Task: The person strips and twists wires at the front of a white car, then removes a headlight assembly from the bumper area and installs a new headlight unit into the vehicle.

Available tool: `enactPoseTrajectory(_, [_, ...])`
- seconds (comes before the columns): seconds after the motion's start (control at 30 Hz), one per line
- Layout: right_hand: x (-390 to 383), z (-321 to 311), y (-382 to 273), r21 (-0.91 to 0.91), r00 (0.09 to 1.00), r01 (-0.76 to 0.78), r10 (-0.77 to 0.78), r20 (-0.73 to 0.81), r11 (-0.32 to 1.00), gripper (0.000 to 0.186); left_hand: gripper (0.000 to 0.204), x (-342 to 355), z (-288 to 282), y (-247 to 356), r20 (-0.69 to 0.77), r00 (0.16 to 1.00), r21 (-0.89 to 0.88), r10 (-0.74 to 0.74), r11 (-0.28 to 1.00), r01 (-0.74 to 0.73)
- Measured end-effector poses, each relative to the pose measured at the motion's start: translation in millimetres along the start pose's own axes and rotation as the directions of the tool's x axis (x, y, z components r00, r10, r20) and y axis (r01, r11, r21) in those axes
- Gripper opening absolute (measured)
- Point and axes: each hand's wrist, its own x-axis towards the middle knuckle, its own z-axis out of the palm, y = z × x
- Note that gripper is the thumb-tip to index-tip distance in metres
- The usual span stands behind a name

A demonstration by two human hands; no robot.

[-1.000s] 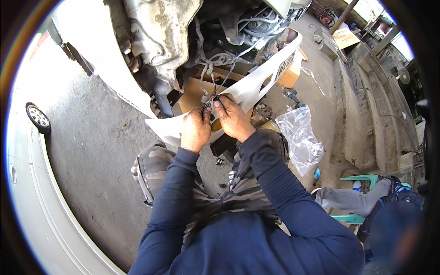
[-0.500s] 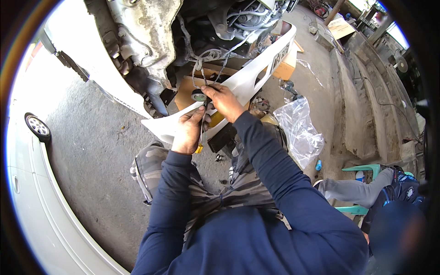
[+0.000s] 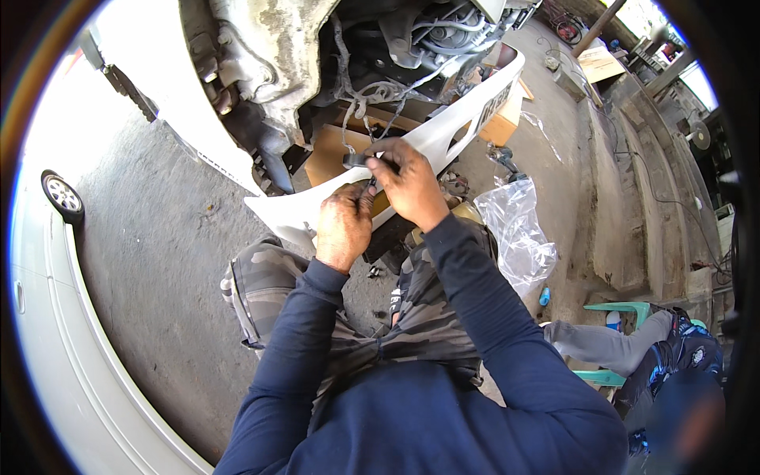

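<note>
My left hand (image 3: 346,226) is closed, its thumb and fingers pinching a thin dark wire (image 3: 370,184) in front of the white bumper (image 3: 297,207). My right hand (image 3: 412,188) is just above and to the right, closed with the fingertips on a roll of black tape (image 3: 355,160), which shows mostly edge-on. From the opened front of a vehicle, a grey wrapped wiring harness (image 3: 366,96) hangs down toward both hands. The fingers cover the spot where tape and wire meet.
Behind the bumper sits an open cardboard box (image 3: 326,158). To the right lie a clear plastic bag (image 3: 518,229) and a power drill (image 3: 504,161). A seated person (image 3: 673,348) with a green stool (image 3: 621,309) is at lower right. A white car (image 3: 67,348) stands at left.
My right hand has turned over with the tape roll, so its side no longer faces me. My left hand has rotated knuckles-up and shifted right; the yellow connector below it is no longer visible.
</note>
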Motion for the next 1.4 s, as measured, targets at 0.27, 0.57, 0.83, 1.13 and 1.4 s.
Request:
enactPoseTrajectory(0.27, [-11,16,32,-0.132,0.997,0.047,-0.037,0.073,0.99,0.033,0.019,-1,-21,9,0.189,0.971,-0.24,-0.149,0.951,0.193])
enactPoseTrajectory(0.57, [-38,-24,-14,-0.205,0.947,0.306,-0.275,0.166,0.93,0.031,0.017,-5,-12,12,0.007,0.981,0.164,0.194,0.968,-0.193])
enactPoseTrajectory(0.83, [11,12,3,0.529,0.885,-0.463,0.4,0.237,0.711,0.032,0.019,-9,-16,10,0.256,0.959,0.02,0.122,0.991,-0.132])
enactPoseTrajectory(1.13, [-17,5,34,0.521,0.892,-0.452,0.382,0.243,0.724,0.048,0.03,0,-29,10,0.301,0.945,-0.125,-0.128,0.977,0.172])
enactPoseTrajectory(1.4, [-50,-41,-7,-0.15,0.959,0.154,-0.111,0.262,0.977,0.03,0.026,-6,-17,8,0.094,0.989,0.101,0.118,0.987,-0.128])
